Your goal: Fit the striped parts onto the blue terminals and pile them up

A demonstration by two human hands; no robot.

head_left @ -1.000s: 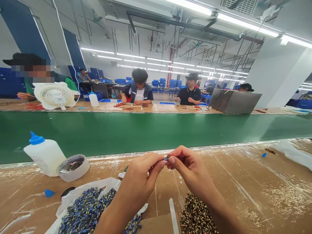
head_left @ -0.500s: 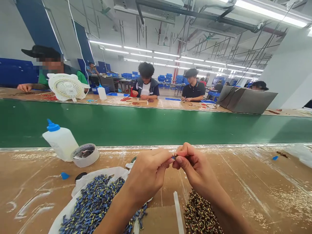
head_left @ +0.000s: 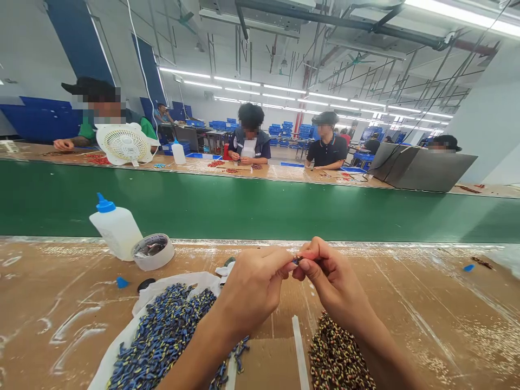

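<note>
In the middle of the head view, my left hand (head_left: 254,281) and my right hand (head_left: 331,279) meet fingertip to fingertip above the bench. Both are closed in a pinch around one tiny dark piece with a bit of blue (head_left: 298,260); the fingers cover most of it. Left of my left forearm, a heap of small blue pieces with yellow and dark parts (head_left: 162,330) lies on a white sheet (head_left: 106,363). Under my right forearm is a heap of small dark pieces with yellowish and red parts (head_left: 339,357). A cardboard piece (head_left: 266,365) lies between the heaps.
A blue-capped squeeze bottle (head_left: 117,230) and a tape roll (head_left: 162,257) stand at back left, by the green belt (head_left: 252,208). Beyond it are several co-workers, a white fan (head_left: 127,143) and a grey metal box (head_left: 430,168). A blue scrap (head_left: 468,267) lies right.
My view has swung slightly left, so the bench things appear farther right. Both hands stay pinched together on the tiny piece, whose angle has changed a little.
</note>
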